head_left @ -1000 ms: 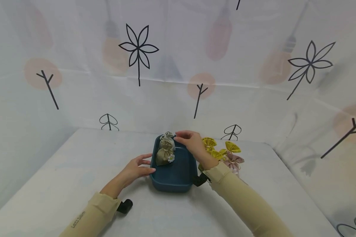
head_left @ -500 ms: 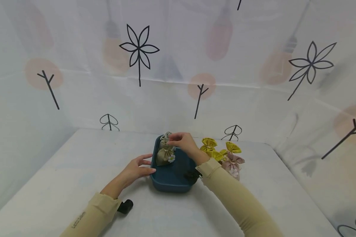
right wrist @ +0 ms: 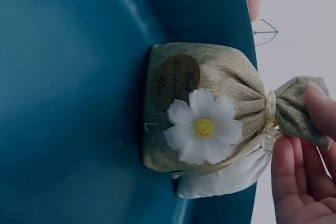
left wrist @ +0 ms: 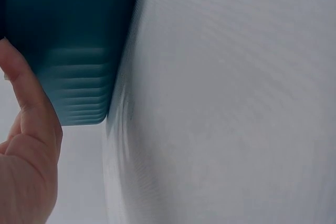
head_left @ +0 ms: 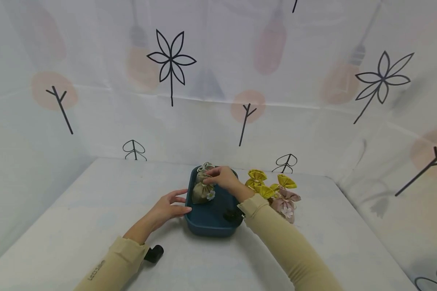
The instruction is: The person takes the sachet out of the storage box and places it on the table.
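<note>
— Is any writing showing on the olive sachet (right wrist: pixel 210 103) lying in the tray?

— A round brown tag (right wrist: pixel 176 81) is sitting on its front at about ten o'clock from the white daisy (right wrist: pixel 203 126). Cursive script is running across the tag, but it is turning sideways in the right wrist view and I am not managing to read the words with any certainty.

— Anything else bearing letters?

— A small line of print is running along the left sleeve (head_left: pixel 96 270) near the cuff, at about seven o'clock in the head view. It is coming out too small and blurred for reading.
</note>
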`<act>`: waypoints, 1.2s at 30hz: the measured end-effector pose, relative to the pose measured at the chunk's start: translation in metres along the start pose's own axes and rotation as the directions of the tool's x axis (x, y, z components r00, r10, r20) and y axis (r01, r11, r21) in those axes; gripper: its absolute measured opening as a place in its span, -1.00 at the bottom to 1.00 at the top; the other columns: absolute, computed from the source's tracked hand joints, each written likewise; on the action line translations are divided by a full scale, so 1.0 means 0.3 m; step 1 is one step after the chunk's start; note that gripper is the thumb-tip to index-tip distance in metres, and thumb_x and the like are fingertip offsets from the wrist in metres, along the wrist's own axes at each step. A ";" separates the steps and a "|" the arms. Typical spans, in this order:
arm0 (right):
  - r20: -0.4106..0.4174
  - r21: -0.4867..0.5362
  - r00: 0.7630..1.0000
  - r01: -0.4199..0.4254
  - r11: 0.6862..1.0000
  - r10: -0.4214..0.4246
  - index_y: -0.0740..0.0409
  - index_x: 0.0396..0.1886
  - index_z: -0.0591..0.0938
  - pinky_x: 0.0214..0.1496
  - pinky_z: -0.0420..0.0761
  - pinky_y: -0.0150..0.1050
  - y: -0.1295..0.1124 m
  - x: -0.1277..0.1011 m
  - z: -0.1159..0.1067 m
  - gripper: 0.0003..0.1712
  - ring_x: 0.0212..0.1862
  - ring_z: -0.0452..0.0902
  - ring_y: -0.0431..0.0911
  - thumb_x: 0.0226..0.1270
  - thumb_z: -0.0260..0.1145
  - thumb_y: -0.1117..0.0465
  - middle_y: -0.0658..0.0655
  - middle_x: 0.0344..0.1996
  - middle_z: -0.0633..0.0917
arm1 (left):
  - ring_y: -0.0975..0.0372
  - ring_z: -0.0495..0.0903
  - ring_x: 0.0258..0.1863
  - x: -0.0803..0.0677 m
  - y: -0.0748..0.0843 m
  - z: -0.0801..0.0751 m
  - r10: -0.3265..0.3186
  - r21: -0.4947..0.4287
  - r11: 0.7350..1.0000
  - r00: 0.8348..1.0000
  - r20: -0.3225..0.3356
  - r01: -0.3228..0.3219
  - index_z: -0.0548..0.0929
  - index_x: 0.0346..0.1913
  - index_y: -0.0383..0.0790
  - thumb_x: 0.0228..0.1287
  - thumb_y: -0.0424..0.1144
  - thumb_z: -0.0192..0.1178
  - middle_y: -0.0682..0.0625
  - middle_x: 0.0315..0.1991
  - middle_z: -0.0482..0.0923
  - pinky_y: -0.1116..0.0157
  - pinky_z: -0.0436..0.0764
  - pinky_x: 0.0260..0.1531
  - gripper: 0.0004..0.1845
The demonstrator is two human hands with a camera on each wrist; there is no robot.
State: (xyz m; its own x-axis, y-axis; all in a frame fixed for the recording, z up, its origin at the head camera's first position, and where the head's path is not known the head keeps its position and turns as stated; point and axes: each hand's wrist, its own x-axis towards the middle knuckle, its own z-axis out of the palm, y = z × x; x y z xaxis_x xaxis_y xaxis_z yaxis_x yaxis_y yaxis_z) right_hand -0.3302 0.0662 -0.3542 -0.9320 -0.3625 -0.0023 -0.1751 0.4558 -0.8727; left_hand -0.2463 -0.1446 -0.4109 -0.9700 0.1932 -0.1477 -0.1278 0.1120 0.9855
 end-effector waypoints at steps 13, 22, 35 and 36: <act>-0.053 0.057 0.998 -0.014 0.998 0.017 0.30 -0.07 0.64 0.08 0.46 0.01 -0.012 -0.008 0.001 -0.68 -0.04 0.52 0.03 0.19 0.36 0.26 0.18 -0.14 0.64 | 0.15 0.57 -0.20 0.001 0.005 0.004 0.001 0.005 1.000 1.000 0.001 -0.001 0.31 0.34 -0.13 0.03 -0.30 0.40 -0.26 0.09 0.38 0.20 0.58 -0.14 -0.24; -0.108 0.152 0.994 0.009 0.988 0.008 0.34 -0.15 0.67 0.05 0.50 -0.04 -0.045 -0.030 -0.003 -0.73 -0.13 0.57 -0.01 0.17 0.36 0.29 0.19 -0.24 0.68 | 0.15 0.57 -0.21 -0.004 0.010 0.002 0.006 0.011 1.000 1.000 0.001 -0.006 0.28 0.35 -0.14 0.05 -0.30 0.39 -0.26 0.11 0.37 0.18 0.58 -0.13 -0.22; -0.182 0.201 0.983 0.062 0.978 -0.025 0.32 -0.14 0.67 0.08 0.48 -0.02 -0.085 -0.100 -0.016 -0.74 -0.12 0.57 0.00 0.20 0.34 0.27 0.17 -0.25 0.67 | 0.13 0.57 -0.19 0.000 -0.002 0.001 -0.002 0.013 1.000 1.000 -0.007 0.002 0.31 0.33 -0.14 0.00 -0.25 0.43 -0.25 0.08 0.38 0.21 0.58 -0.13 -0.21; -0.188 0.198 0.982 0.066 0.978 -0.028 0.32 -0.14 0.67 0.07 0.49 -0.04 -0.088 -0.106 -0.016 -0.74 -0.12 0.56 0.00 0.21 0.34 0.26 0.16 -0.25 0.66 | 0.12 0.57 -0.19 -0.001 -0.003 0.001 -0.001 0.011 1.000 1.000 -0.004 0.001 0.31 0.33 -0.14 0.00 -0.25 0.43 -0.25 0.08 0.38 0.21 0.58 -0.13 -0.21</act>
State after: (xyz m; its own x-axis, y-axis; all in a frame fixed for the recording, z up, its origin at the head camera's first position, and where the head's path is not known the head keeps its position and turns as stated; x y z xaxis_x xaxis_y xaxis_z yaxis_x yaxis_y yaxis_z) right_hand -0.2974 0.0697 -0.3288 -0.9697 -0.2158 0.1143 -0.1700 0.2607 -0.9503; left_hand -0.2459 -0.1446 -0.4118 -0.9705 0.1896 -0.1488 -0.1269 0.1230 0.9843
